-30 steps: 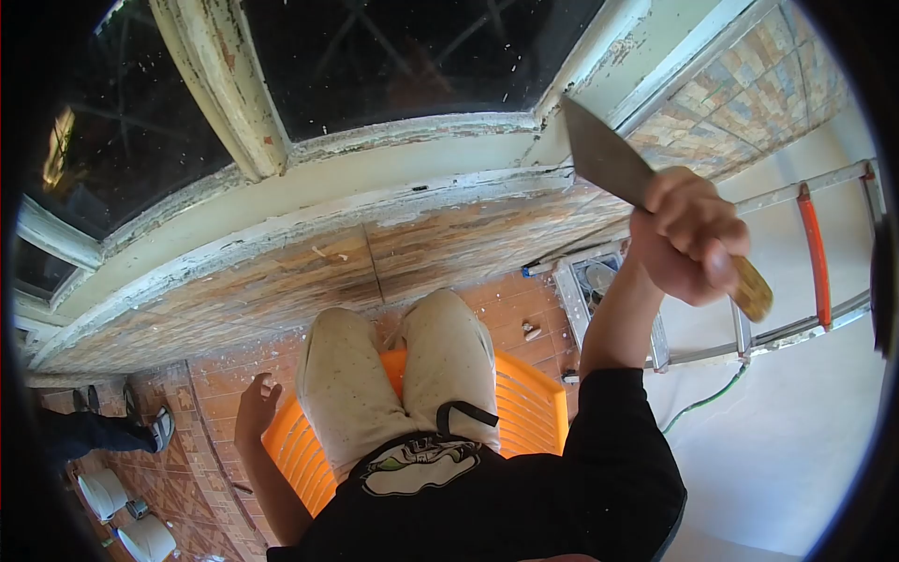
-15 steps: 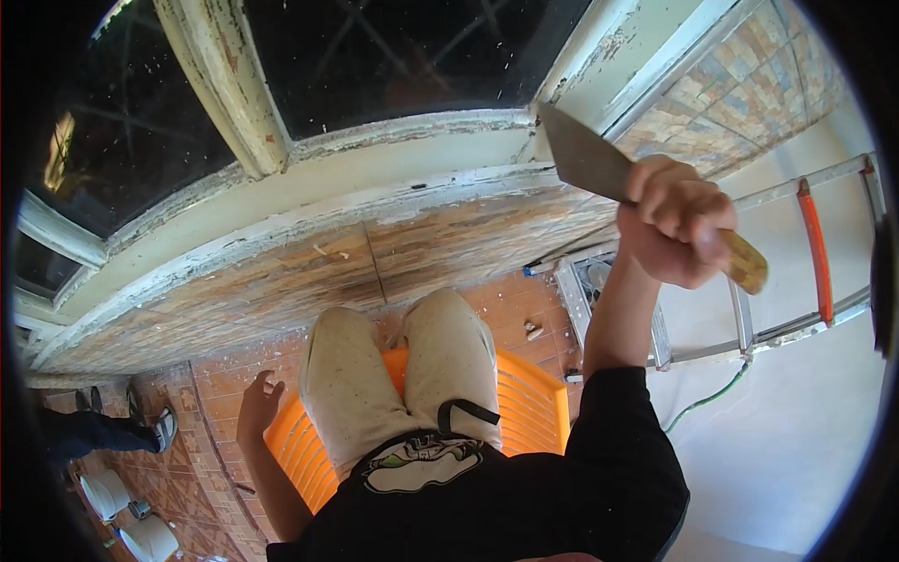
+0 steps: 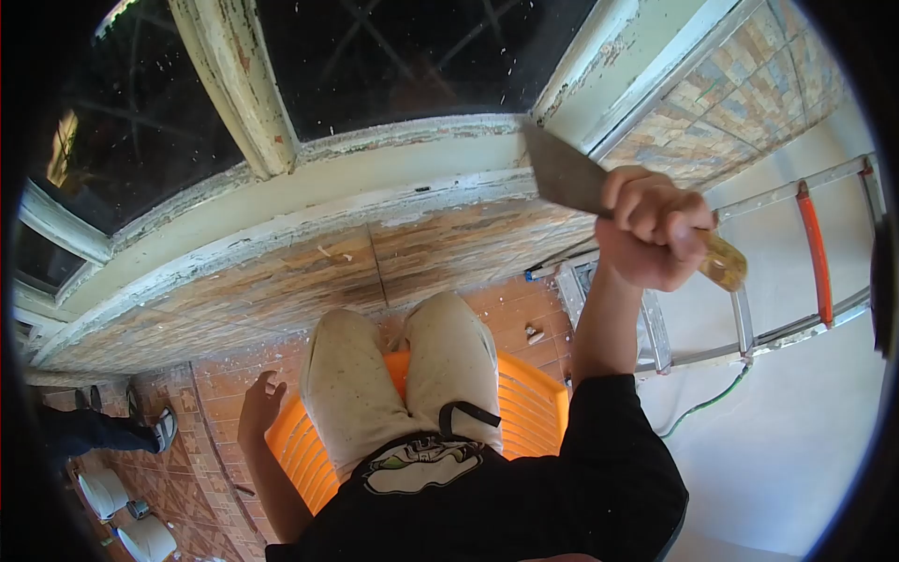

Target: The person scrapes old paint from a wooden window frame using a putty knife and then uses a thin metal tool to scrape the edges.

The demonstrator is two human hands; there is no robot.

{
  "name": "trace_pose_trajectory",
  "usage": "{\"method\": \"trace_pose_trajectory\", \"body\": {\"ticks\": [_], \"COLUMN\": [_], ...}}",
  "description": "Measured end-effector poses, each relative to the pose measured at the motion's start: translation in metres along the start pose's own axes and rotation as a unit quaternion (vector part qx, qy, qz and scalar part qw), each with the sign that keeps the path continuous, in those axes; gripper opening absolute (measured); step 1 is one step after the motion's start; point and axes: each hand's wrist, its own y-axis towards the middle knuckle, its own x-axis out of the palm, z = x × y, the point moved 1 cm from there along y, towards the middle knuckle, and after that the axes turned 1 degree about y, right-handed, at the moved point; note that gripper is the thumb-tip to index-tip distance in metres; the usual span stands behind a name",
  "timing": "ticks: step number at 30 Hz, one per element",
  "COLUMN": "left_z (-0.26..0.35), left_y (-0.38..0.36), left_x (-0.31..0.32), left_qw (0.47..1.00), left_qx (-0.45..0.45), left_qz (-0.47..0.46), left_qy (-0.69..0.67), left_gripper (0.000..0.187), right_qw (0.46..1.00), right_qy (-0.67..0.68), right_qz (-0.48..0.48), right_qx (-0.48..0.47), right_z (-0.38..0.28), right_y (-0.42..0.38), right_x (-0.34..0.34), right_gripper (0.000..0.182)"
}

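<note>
My right hand (image 3: 655, 229) is closed in a fist around the yellowish handle of a paint scraper (image 3: 565, 170). Its wide metal blade points up and left, its tip at the lower right corner of the old window frame (image 3: 375, 178); whether it touches cannot be made out. Paint on that frame is white, chipped and flaking. Down beside the orange plastic chair (image 3: 529, 403), my left hand (image 3: 262, 405) hangs with nothing in it, its fingers loosely bent and apart.
A metal ladder (image 3: 749, 318) with an orange-red rung lies at the right by the white wall. Stone-patterned tiles (image 3: 328, 267) cover the wall below the window. Paint chips dot the brown floor. At lower left are another person's legs (image 3: 94, 436) and white buckets (image 3: 145, 539).
My right hand has shifted a little left and down, carrying the scraper along the window frame's corner. The left hand stays in place.
</note>
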Motion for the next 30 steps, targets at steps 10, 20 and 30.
{"method": "trace_pose_trajectory", "body": {"ticks": [10,20,30], "left_z": [-0.004,-0.011,-0.006], "left_y": [-0.002,0.000,0.001], "left_x": [0.001,0.003,0.001], "left_qw": [1.000,1.000,1.000], "left_qx": [0.003,0.004,0.012], "left_qz": [-0.005,0.000,-0.004], "left_qy": [-0.005,-0.013,-0.002], "left_gripper": [0.038,0.041,0.040], "right_qw": [0.999,0.998,0.955], "right_qy": [0.011,0.032,0.014], "right_qz": [0.031,0.059,0.295], "right_qx": [-0.033,-0.018,0.031], "right_z": [-0.005,0.002,0.015], "right_y": [-0.001,0.001,-0.020], "right_x": [-0.015,0.000,-0.004], "right_gripper": [0.025,0.024,0.033]}}
